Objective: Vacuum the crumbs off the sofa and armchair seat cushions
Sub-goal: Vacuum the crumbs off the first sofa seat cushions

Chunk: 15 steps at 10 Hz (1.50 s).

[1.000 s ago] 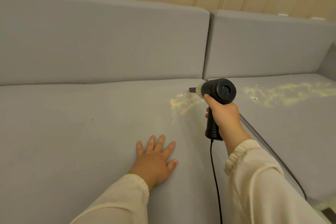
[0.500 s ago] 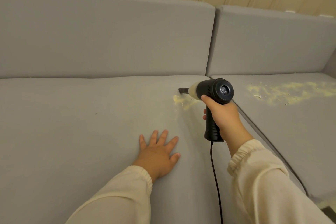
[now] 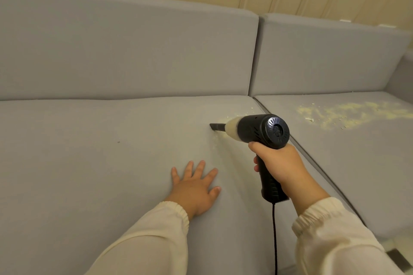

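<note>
My right hand grips the handle of a black handheld vacuum. Its narrow nozzle touches the left grey seat cushion near that cushion's right edge. A few pale crumbs lie around the nozzle. My left hand rests flat on the same cushion, fingers spread, holding nothing. A wide patch of yellow crumbs covers the right seat cushion.
The vacuum's black cord hangs down from the handle between my cream sleeves. Grey back cushions stand behind the seats, with a beige panelled wall above. A seam divides the two seat cushions. A tiny dark speck marks the left cushion.
The vacuum nozzle has swept left across the crumb patch on the left cushion, and most of those crumbs are gone. My left hand has stayed flat in place.
</note>
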Each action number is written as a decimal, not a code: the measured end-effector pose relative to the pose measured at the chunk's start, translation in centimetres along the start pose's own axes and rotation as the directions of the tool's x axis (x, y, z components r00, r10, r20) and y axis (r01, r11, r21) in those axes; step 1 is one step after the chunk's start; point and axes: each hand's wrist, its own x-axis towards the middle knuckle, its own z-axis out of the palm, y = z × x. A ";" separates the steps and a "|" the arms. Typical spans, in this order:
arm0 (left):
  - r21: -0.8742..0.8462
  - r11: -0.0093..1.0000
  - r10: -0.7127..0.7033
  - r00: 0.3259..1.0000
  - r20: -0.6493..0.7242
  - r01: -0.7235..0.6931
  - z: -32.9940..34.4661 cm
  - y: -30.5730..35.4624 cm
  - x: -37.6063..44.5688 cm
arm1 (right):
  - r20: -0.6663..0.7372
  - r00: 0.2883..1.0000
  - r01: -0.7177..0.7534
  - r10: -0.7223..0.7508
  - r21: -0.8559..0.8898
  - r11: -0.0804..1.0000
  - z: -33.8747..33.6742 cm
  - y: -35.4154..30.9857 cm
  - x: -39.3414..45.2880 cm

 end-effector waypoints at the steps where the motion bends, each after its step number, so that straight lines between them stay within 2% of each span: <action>1: 0.004 1.000 0.005 1.000 -0.001 -0.005 0.1 -0.2 0.1 | -0.075 0.997 0.010 -0.012 -0.023 1.000 -0.3 0.6 -0.3; 4: 0.003 1.000 0.003 1.000 -0.009 -0.003 0.4 -0.2 0.0 | -0.233 0.972 0.060 -0.043 0.067 0.996 -0.9 0.6 1.5; 8: -0.003 1.000 0.003 1.000 -0.006 -0.003 0.5 -0.3 0.3 | -0.196 0.980 0.007 0.028 0.177 0.984 -0.9 1.2 2.5; 13: -0.008 1.000 0.003 1.000 0.010 -0.003 0.0 -0.2 0.2 | -0.026 0.999 0.020 -0.021 -0.030 0.999 0.2 0.8 0.8; 14: -0.009 1.000 0.000 1.000 0.012 0.000 0.1 -0.2 0.2 | -0.035 0.999 0.030 -0.032 -0.072 0.997 -0.3 0.8 -0.3; 15: -0.001 1.000 0.005 1.000 0.005 -0.005 0.2 -0.4 0.3 | -0.137 0.989 0.048 -0.057 -0.072 0.996 -1.2 1.3 -0.2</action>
